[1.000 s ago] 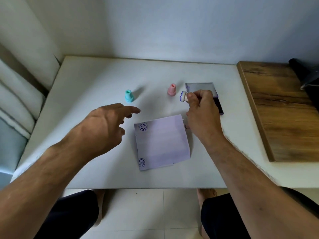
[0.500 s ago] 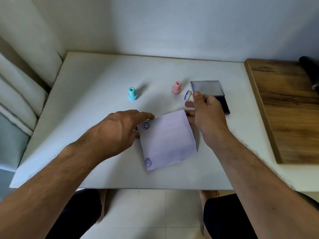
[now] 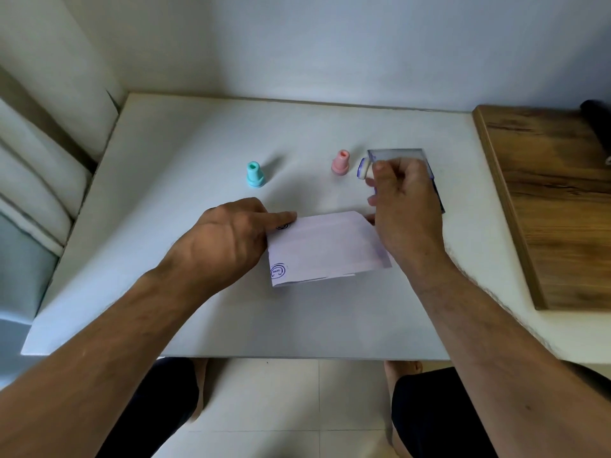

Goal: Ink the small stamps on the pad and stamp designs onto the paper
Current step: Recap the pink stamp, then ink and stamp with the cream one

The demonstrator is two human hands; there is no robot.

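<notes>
Head view, as I read it from my station. The left hand (image 3: 228, 241) lies palm-down and loosely spread, its index finger (image 3: 282, 218) stretched flat over the far left corner of the small sheet of pale lilac paper (image 3: 327, 247), partly covering a round blue smiley print (image 3: 281, 226) there. A second round blue print (image 3: 278, 271) sits at the paper's near left corner, just beside that hand's knuckles. The right hand (image 3: 401, 206) is closed in a pinch on a small white stamp with a blue-inked round face (image 3: 363, 168), held on its side with the face turned left, raised above the paper's far right corner. Behind this hand I see the rectangular ink pad with a glossy clear lid (image 3: 398, 155), mostly hidden. Just left of the held stamp stands a pink plastic flared stamp (image 3: 340, 163); farther left, beyond the left hand, a turquoise plastic flared stamp (image 3: 255, 175). All rest on a smooth matte white table (image 3: 185, 153).
</notes>
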